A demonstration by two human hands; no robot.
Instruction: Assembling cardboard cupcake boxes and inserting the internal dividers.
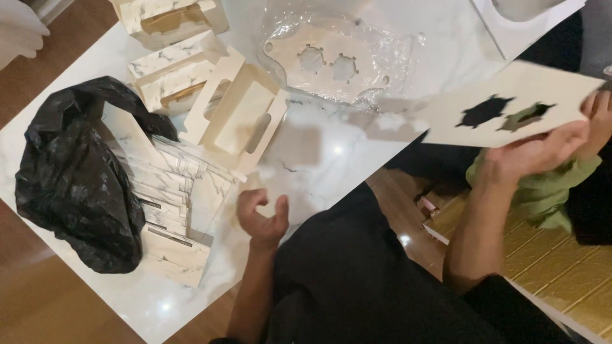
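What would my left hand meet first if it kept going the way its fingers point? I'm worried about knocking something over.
Probably the flat cream box blank with cut-out handles. The left hand points up-table over bare marble first, though depth is unclear.

The person's right hand (535,156) holds up a cream card insert (510,111) with two star-edged holes, off the edge of the white marble desk (319,159), while another hand (599,114) touches the card's far corner. The left hand (262,216) hovers half-curled and empty over the desk, just beside a stack of flat marble-print boxes (169,210) that leans against a crumpled black plastic bag (76,178). Further back lie an open folded box with a handle slot (239,118) and a second holed insert inside clear plastic wrap (331,60).
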